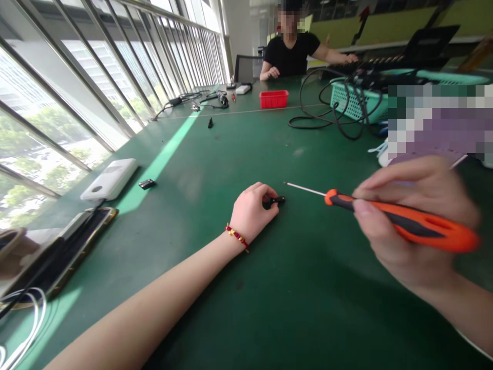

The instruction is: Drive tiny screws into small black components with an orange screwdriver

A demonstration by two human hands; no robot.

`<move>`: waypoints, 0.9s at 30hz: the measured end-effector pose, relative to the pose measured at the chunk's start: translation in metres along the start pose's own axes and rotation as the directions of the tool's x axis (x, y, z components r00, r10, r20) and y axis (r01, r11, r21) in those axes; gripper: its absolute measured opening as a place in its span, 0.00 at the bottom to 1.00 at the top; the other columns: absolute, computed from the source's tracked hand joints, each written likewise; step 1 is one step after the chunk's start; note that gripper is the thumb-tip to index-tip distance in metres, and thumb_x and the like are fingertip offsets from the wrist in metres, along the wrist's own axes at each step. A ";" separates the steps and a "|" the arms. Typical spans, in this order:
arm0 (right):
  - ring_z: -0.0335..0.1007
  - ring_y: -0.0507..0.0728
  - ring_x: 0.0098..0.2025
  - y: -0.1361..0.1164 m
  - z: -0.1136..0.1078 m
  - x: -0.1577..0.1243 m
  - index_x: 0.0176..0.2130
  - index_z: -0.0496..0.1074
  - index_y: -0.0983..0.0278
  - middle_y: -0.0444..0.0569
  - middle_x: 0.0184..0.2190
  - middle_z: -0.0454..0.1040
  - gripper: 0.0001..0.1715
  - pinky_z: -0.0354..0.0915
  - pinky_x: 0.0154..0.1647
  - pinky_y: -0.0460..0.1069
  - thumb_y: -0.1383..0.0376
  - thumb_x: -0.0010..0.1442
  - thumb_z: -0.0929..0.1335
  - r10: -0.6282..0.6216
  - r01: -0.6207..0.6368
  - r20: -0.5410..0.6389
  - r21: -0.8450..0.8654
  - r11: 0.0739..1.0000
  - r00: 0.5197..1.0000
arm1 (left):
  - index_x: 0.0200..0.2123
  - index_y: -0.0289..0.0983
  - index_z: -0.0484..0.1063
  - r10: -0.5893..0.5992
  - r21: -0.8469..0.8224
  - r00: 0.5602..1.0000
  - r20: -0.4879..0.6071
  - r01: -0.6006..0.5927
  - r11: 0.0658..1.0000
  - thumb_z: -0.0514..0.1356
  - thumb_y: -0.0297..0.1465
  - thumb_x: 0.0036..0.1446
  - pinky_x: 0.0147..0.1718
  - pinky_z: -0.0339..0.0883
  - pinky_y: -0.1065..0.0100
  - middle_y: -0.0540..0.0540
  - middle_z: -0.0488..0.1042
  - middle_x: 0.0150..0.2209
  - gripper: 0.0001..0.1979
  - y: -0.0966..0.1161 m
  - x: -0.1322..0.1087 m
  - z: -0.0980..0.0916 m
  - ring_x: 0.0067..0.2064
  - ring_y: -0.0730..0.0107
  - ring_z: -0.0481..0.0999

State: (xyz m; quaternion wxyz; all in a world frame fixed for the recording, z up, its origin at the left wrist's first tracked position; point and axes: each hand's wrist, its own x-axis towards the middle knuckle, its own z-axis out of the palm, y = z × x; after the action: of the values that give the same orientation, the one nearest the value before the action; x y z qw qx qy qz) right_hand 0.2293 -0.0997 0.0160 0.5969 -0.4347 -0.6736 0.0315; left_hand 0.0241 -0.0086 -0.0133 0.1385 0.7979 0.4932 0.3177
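With fingers and thumb closed, my left hand [253,209] grips a small black part [280,199] against the green table [200,241]. One end of the part sticks out past my fingertips; the rest is hidden, and its kind I cannot make out. A red beaded bracelet [236,236] circles my left wrist. On the right, my right hand [412,226] holds an orange and black screwdriver [416,222] above the table. Its thin shaft points left, and the tip is a little apart from the black part.
At left lie a small black piece [147,184], a white box [110,179] and a phone-like slab [82,246] beside the railing. Farther back are a red bin [273,99], a green basket [360,100] with black cables, and another person [290,54] seated at the table's far end.
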 end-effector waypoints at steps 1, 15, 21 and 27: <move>0.65 0.49 0.20 -0.002 0.016 0.012 0.26 0.68 0.61 0.41 0.21 0.68 0.06 0.62 0.20 0.46 0.71 0.48 0.69 0.003 -0.003 0.036 -0.005 1.000 0.999 | 0.28 0.36 0.71 0.002 0.000 1.000 0.001 -0.002 1.000 0.58 0.25 0.45 0.32 0.67 0.69 0.49 0.72 0.30 0.04 0.000 0.000 0.000 0.32 0.70 0.72; 0.59 0.50 0.14 0.005 0.037 0.021 0.24 0.62 0.59 0.38 0.14 0.63 0.09 0.56 0.15 0.47 0.69 0.52 0.66 0.088 -0.086 0.118 -0.020 0.996 0.989 | 0.28 0.37 0.71 0.008 0.025 1.000 0.013 -0.008 1.000 0.57 0.25 0.47 0.33 0.66 0.69 0.49 0.73 0.31 0.04 -0.001 0.000 -0.001 0.34 0.69 0.72; 0.57 0.49 0.15 0.008 0.037 0.022 0.24 0.62 0.60 0.39 0.14 0.62 0.09 0.55 0.16 0.46 0.69 0.52 0.66 0.099 -0.097 0.107 -0.024 0.995 0.989 | 0.28 0.37 0.71 0.012 0.026 1.000 0.015 -0.012 1.000 0.58 0.26 0.47 0.32 0.66 0.69 0.48 0.73 0.32 0.03 -0.002 0.000 -0.001 0.34 0.69 0.72; 0.57 0.49 0.15 0.009 0.038 0.023 0.24 0.62 0.60 0.39 0.15 0.62 0.08 0.54 0.16 0.46 0.69 0.52 0.66 0.099 -0.098 0.136 -0.013 0.995 0.986 | 0.29 0.36 0.71 0.011 0.012 1.000 0.021 -0.011 1.000 0.57 0.25 0.47 0.32 0.66 0.69 0.48 0.72 0.31 0.04 -0.001 0.000 -0.001 0.33 0.70 0.72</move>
State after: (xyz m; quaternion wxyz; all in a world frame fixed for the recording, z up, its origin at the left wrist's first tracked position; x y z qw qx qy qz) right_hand 0.2046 -0.0619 0.0183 0.5460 -0.4663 -0.6904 0.0885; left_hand 0.0228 -0.0080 -0.0136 0.1370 0.8047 0.4891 0.3073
